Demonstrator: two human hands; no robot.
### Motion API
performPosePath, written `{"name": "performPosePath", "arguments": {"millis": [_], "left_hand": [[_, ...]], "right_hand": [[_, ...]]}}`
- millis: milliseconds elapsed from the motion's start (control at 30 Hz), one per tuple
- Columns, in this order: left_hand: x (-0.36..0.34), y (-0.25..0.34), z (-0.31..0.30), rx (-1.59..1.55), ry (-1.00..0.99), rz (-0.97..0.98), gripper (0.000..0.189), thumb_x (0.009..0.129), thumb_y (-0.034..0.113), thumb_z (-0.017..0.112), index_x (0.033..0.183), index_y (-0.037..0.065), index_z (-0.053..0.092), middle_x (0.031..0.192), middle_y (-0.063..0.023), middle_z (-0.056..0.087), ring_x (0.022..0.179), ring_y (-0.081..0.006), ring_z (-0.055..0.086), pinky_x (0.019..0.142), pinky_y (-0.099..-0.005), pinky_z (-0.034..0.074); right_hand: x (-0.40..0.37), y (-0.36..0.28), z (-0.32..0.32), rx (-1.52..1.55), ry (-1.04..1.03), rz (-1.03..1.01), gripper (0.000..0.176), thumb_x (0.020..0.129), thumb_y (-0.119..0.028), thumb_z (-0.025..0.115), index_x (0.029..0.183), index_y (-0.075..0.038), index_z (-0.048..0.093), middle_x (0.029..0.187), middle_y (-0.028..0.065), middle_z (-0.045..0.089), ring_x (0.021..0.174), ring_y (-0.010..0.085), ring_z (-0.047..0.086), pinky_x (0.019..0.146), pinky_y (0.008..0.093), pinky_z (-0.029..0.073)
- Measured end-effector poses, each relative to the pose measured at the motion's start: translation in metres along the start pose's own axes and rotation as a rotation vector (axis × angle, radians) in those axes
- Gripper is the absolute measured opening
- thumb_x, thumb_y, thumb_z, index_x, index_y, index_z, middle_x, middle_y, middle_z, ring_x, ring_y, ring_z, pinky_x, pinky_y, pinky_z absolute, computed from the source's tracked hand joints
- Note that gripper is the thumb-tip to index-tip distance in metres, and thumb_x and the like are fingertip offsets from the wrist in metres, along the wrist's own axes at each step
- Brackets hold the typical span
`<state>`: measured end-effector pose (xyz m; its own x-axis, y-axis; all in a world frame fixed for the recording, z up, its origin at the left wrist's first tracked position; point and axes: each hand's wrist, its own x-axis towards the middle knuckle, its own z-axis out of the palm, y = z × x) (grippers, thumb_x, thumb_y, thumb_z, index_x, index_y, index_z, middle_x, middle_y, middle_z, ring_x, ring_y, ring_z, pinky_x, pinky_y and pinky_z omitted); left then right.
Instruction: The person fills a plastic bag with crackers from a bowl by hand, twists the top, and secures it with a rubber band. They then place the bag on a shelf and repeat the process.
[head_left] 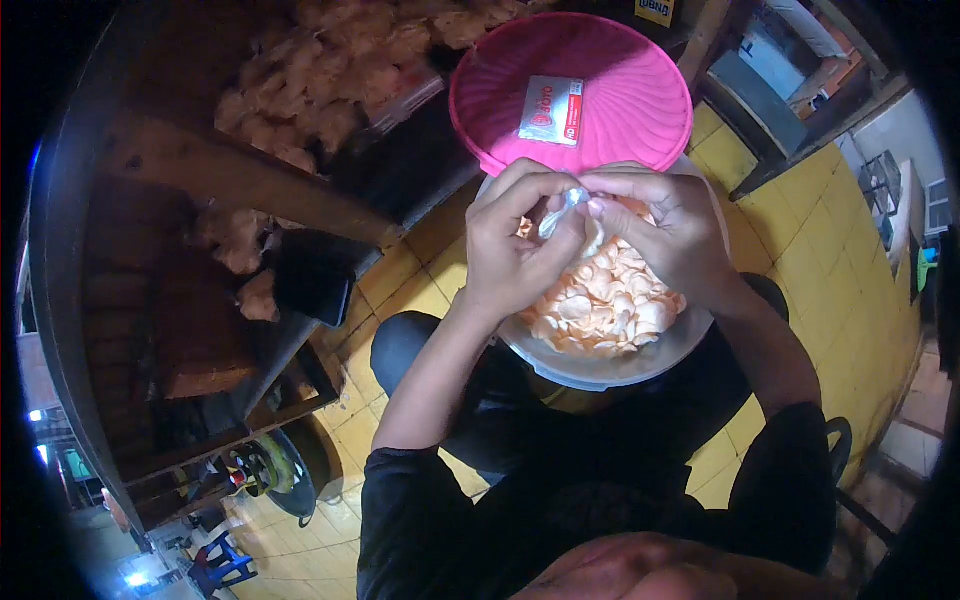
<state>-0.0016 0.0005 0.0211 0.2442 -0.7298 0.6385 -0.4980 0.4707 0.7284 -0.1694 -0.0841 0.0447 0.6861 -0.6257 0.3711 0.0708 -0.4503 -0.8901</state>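
Note:
A clear round tub point(600, 372) rests on my lap, filled with pale orange crackers point(605, 305). Above it, my left hand point(515, 245) and my right hand point(672, 232) meet over a small clear plastic bag point(572, 205). Both hands pinch the bag's twisted top between thumb and fingers. The lower part of the bag is hidden behind my fingers. A pink round lid point(580, 95) with a white and red label leans just beyond the tub.
Bags of pale crackers point(320, 70) lie stacked on a dark wooden shelf point(230, 175) at the upper left. The floor is yellow tile point(830, 270). A doorway and furniture show at the upper right.

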Motion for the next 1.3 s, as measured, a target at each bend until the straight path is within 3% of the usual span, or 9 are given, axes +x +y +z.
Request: {"name": "performPosePath", "arguments": {"millis": [200,400,467,533,700,767,900,1100,1300], "left_hand": [[-0.002,-0.002,-0.005,0.000,-0.157,-0.078,0.019,0.072,0.007,0.072,0.091,0.004,0.070,0.080,-0.0054,0.062,0.067,-0.0198,0.058,0.061,-0.0317,0.042],[0.005,0.002,0.002,0.280,-0.098,0.327,0.018,0.073,0.006,0.070,0.091,0.003,0.068,0.084,-0.0094,0.064,0.074,-0.0249,0.060,0.070,-0.0348,0.046],[0.007,0.008,0.005,0.325,-0.085,0.328,0.018,0.072,0.006,0.070,0.089,0.004,0.068,0.081,-0.0081,0.062,0.076,-0.0249,0.059,0.072,-0.0363,0.043],[0.007,0.011,0.012,0.256,-0.009,0.245,0.018,0.071,0.007,0.070,0.089,0.004,0.068,0.079,-0.0078,0.060,0.075,-0.0251,0.058,0.072,-0.0354,0.041],[0.000,0.008,0.014,0.128,-0.057,0.064,0.017,0.073,0.005,0.071,0.090,0.002,0.068,0.081,-0.0086,0.061,0.078,-0.0229,0.061,0.072,-0.0339,0.046],[-0.003,0.011,0.018,-0.021,0.048,-0.042,0.016,0.075,0.006,0.073,0.090,0.001,0.070,0.084,-0.0096,0.064,0.081,-0.0228,0.064,0.073,-0.0327,0.048],[-0.005,0.003,0.013,0.059,0.004,-0.015,0.015,0.076,0.007,0.075,0.090,0.002,0.071,0.087,-0.0098,0.066,0.084,-0.0259,0.065,0.074,-0.0337,0.049],[-0.007,0.005,0.007,0.486,-0.048,0.229,0.019,0.074,0.010,0.077,0.091,0.008,0.068,0.086,-0.0060,0.065,0.086,-0.0243,0.062,0.085,-0.0418,0.043],[-0.006,0.000,0.006,0.703,-0.142,0.342,0.022,0.070,0.025,0.075,0.087,0.013,0.067,0.085,-0.0011,0.063,0.093,-0.0214,0.060,0.090,-0.0499,0.041]], "right_hand": [[0.005,-0.008,-0.013,-0.108,-0.185,0.199,0.019,0.085,-0.009,0.071,0.099,0.004,0.072,0.085,0.0097,0.074,0.080,0.0144,0.069,0.076,0.0266,0.054],[0.001,-0.010,-0.010,-0.189,-0.005,-0.019,0.011,0.077,-0.005,0.071,0.085,0.002,0.068,0.076,0.0077,0.069,0.072,0.0132,0.065,0.067,0.0296,0.051],[-0.001,-0.004,-0.006,-0.155,0.042,-0.016,0.010,0.076,-0.004,0.071,0.084,0.001,0.068,0.078,0.0083,0.069,0.073,0.0144,0.066,0.067,0.0298,0.051],[-0.002,-0.001,-0.003,-0.121,0.094,-0.009,0.009,0.076,-0.003,0.071,0.084,0.000,0.068,0.080,0.0088,0.069,0.074,0.0155,0.066,0.068,0.0301,0.051],[0.004,0.006,-0.001,-0.386,0.219,-0.421,0.017,0.072,0.005,0.071,0.086,-0.004,0.068,0.085,0.0082,0.070,0.078,0.0233,0.068,0.072,0.0344,0.054],[0.008,0.005,-0.004,-0.444,0.210,-0.439,0.019,0.072,0.005,0.072,0.088,-0.004,0.068,0.086,0.0081,0.071,0.080,0.0230,0.069,0.074,0.0349,0.054],[0.008,0.010,-0.004,-0.516,0.151,-0.484,0.019,0.075,0.004,0.072,0.093,-0.004,0.069,0.089,0.0090,0.072,0.085,0.0231,0.070,0.079,0.0360,0.055],[-0.002,0.015,0.008,-0.292,0.103,-0.123,0.015,0.083,0.002,0.066,0.098,0.000,0.068,0.092,0.0147,0.071,0.083,0.0269,0.069,0.082,0.0365,0.053],[-0.003,0.022,0.009,-0.317,-0.004,-0.066,0.013,0.079,0.000,0.064,0.091,0.003,0.062,0.087,0.0171,0.062,0.083,0.0291,0.064,0.074,0.0366,0.049]]}}
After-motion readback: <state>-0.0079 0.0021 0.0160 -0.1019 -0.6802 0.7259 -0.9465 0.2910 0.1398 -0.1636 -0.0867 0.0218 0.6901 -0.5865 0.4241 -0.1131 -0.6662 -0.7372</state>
